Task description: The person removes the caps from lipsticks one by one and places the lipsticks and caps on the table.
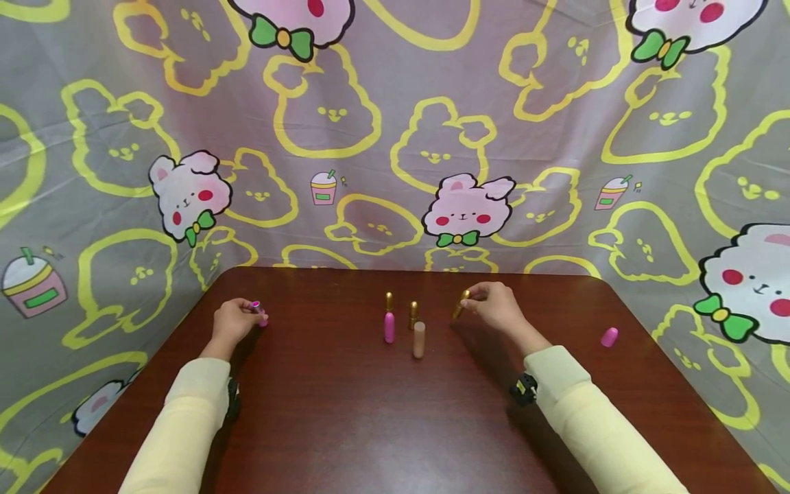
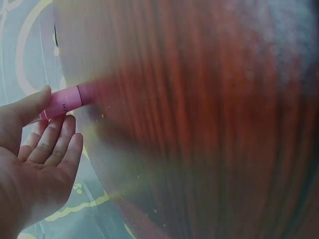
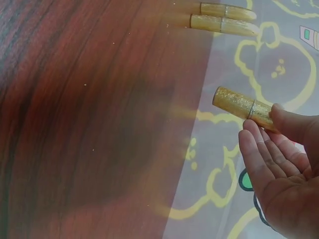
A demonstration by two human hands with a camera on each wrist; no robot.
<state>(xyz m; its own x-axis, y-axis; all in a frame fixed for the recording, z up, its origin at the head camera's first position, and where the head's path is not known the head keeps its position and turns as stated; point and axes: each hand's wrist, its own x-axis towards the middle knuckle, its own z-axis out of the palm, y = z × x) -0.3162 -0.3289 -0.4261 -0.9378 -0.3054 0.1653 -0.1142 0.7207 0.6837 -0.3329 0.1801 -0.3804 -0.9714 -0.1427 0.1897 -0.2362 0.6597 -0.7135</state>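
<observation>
- The left hand (image 1: 231,322), near the table's left edge, pinches a pink tube (image 2: 64,102) between thumb and fingers, its far end towards the tabletop (image 1: 345,418); whether it touches the wood I cannot tell.
- The right hand (image 1: 495,307) has thumb and fingers clamped on one end of a gold tube (image 3: 238,105), just right of the middle group; the tube leans, its lower end close to the table.
- For a clean placement, the gold tube probably wants straightening until its base sits flat, with the fingers loosened only after that.
- The pink tube calls for the same care: a light pinch high up, the base level, no sideways push on letting go.
- The middle group holds a standing pink tube (image 1: 389,328), a rear gold tube (image 1: 389,300), a nearer gold tube (image 1: 413,313) and a tan tube (image 1: 419,341); they stand close together, so a brushing knuckle could topple one.
- A small pink cap (image 1: 609,337) sits well apart at the right, beyond the right hand; the right sleeve (image 1: 592,405) should stay clear of it.
</observation>
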